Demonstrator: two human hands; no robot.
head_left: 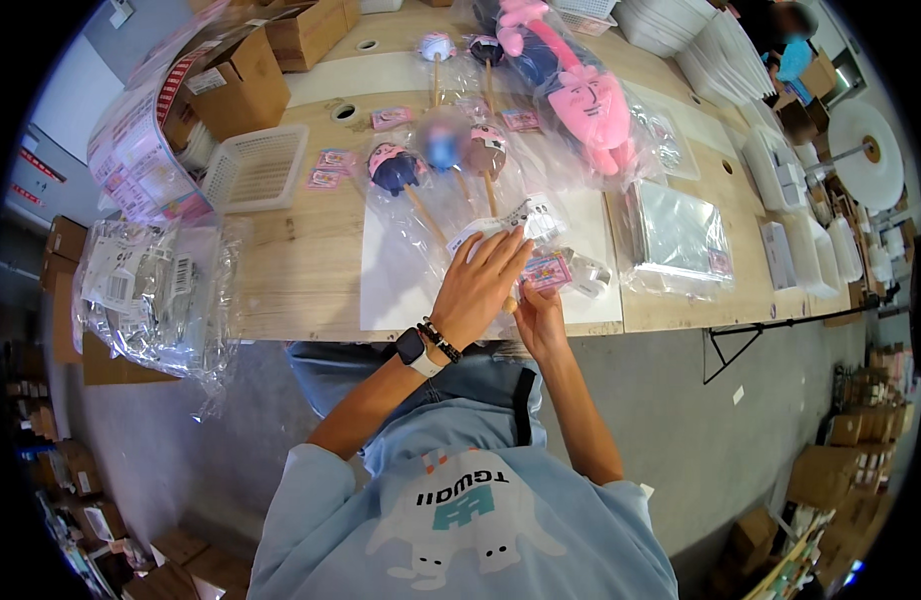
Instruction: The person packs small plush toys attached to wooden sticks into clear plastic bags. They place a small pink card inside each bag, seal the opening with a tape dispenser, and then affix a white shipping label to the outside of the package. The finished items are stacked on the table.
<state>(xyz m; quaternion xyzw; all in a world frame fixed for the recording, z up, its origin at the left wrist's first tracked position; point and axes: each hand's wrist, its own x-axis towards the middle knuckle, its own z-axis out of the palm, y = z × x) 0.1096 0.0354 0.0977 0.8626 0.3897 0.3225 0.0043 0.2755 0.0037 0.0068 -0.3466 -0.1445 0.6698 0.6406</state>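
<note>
My left hand [478, 285] lies flat, fingers stretched out, over a clear plastic bag and a white printed strip [531, 217]. My right hand [543, 322] pinches a small pink printed card [547, 271] at the table's front edge. A wooden stick's rounded end [509, 305] shows between my hands; the rest of that stick is hidden. Just beyond lie stick-mounted balls in clear bags: a dark blue and pink one [395, 172], a brown and pink one [485, 150] and a blurred blue one [443, 145]. Crumpled clear plastic [587, 274] sits right of the card.
More bagged balls, one white [437, 47] and one black [486, 50], lie farther back beside pink plush toys [591, 105]. Pink cards [333, 160] lie near a white basket [213, 180]. Flat clear bags [681, 235] are stacked right; a bulging plastic bundle [151, 285] overhangs the left edge.
</note>
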